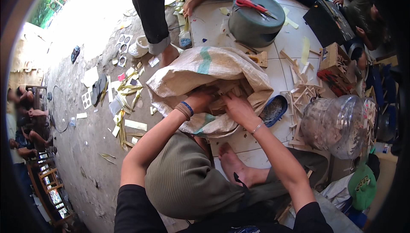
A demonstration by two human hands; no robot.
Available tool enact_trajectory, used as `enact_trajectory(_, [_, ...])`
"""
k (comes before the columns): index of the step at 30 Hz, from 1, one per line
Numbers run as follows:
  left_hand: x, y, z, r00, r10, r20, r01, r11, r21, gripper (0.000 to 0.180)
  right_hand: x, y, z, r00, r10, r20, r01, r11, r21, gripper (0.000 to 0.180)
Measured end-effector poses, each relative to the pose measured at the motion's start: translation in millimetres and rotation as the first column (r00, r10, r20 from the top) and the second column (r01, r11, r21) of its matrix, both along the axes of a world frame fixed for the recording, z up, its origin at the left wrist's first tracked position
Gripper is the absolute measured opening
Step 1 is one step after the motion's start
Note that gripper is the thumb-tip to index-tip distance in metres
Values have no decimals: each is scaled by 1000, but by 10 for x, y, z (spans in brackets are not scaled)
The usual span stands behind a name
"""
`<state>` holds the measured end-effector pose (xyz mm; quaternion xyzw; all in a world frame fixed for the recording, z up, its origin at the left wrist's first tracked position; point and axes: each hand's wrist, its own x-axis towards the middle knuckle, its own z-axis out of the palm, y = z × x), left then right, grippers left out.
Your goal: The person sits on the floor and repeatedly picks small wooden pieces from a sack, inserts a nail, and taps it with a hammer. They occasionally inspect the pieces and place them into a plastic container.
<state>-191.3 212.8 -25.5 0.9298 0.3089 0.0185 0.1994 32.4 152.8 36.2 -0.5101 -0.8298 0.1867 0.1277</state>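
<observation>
A woven white sack [183, 73] with a green stripe lies in front of me, its mouth spread wide toward me. Both my hands reach into that mouth. My left hand [204, 98], with bands on its wrist, is in shadow there, its fingers mostly hidden. Beside it, my right hand [237, 108] has its fingers bent down over the contents; what they hold cannot be made out. Brown wooden-looking pieces [244, 88] show inside the sack near the right hand.
An upturned grey-green tub [252, 26] bears red-handled scissors [256, 5]. To the right are a blue tray of small metal pieces [274, 110], wood strips [301, 83], a wooden box [335, 62] and a clear plastic jug [335, 124]. Other people sit nearby; scraps litter the left ground.
</observation>
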Motion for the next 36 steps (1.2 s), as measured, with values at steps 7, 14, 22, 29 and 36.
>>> enact_trajectory(7, [-131, -215, -60, 944, 313, 107, -292, 940, -177, 49, 30, -38, -531, 974, -125, 190, 114, 991, 66, 21])
enact_trajectory(14, [-92, -225, -100, 646, 686, 335, -510, 715, -478, 32, 88, 37, -664, 940, -278, 196, 254, 957, 139, 24])
enact_trajectory(22, [-87, -191, -333, 498, 779, 381, -593, 626, -506, 32, 11, 2, -549, 980, -170, 101, 135, 949, 284, 31])
enact_trajectory(29, [-192, -399, -211, 347, 801, 488, -178, 567, -804, 31, -57, 10, -476, 973, -86, 214, 83, 996, 22, 29])
enact_trajectory(36, [-243, -590, -16, 305, 834, 459, 10, 479, -878, 30, -60, 39, -509, 987, -138, 88, 139, 990, -14, 29])
